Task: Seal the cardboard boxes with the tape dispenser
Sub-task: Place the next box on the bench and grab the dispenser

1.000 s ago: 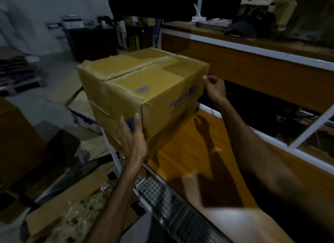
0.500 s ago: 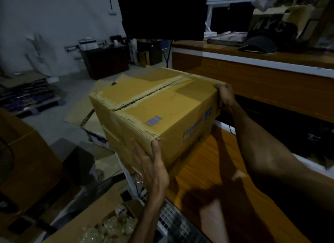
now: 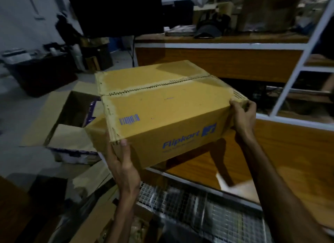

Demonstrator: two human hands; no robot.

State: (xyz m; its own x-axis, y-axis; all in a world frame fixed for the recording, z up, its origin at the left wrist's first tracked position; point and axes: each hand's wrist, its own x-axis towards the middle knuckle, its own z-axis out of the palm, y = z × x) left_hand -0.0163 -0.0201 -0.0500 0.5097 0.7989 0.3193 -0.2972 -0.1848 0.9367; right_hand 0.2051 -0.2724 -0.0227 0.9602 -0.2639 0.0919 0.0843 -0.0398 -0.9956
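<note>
A brown cardboard box (image 3: 162, 105) with blue printed lettering on its side is held up over the near corner of a wooden table (image 3: 289, 152). Its two top flaps are folded down and meet at a ragged middle seam. My left hand (image 3: 122, 163) grips the box's near left corner, thumb on the edge. My right hand (image 3: 243, 116) clasps the right corner. No tape dispenser is in view.
An open cardboard box (image 3: 72, 116) sits on the floor at the left, with flattened cardboard (image 3: 90, 181) below it. A wire-mesh shelf (image 3: 198, 203) runs under the table's front. A white frame (image 3: 298, 67) and a cluttered upper wooden shelf (image 3: 226, 39) stand behind.
The box has swung round and come closer, so its printed long side faces me. Both hands kept their hold on opposite corners while the view shifted right.
</note>
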